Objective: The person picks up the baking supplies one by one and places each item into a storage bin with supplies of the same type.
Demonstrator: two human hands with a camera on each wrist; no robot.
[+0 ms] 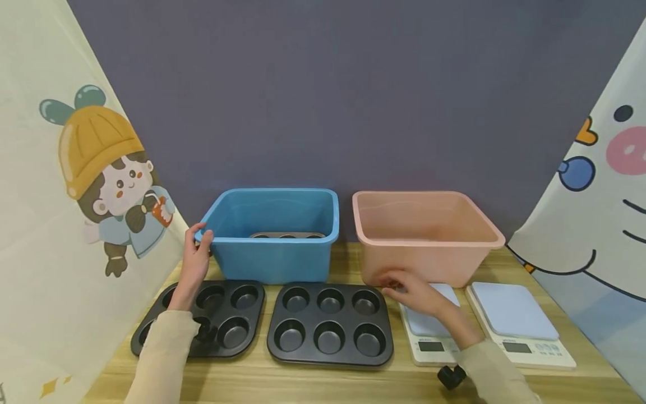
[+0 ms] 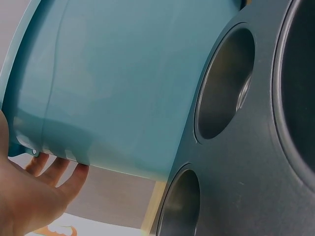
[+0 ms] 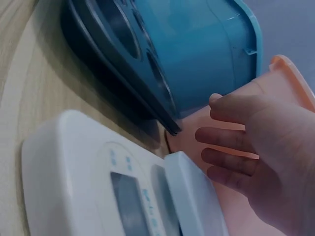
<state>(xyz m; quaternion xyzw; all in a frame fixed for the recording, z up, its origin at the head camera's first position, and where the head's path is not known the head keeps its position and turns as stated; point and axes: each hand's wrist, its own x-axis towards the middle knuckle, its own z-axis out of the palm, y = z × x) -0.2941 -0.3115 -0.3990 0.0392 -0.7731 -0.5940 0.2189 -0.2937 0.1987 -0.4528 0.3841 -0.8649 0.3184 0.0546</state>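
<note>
My left hand (image 1: 194,264) grips the left front corner of the blue plastic bin (image 1: 272,261), thumb at the front and fingers behind. In the left wrist view those fingers (image 2: 51,174) show along the bin's lower side in that view. A muffin pan (image 1: 287,235) lies inside the bin, mostly hidden by the front wall. My right hand (image 1: 416,294) hovers before the pink bin (image 1: 419,259), over the back of a white kitchen scale (image 1: 429,325). Its fingers (image 3: 229,162) are loosely bent with nothing between them; whether they touch the pink bin I cannot tell.
Two dark six-cup muffin pans stand in front, the left pan (image 1: 234,317) partly under my left forearm and the middle pan (image 1: 330,321) beside it. A second scale (image 1: 520,322) lies at the right. Printed cloths hang at both sides, and a grey wall (image 1: 323,101) rises behind.
</note>
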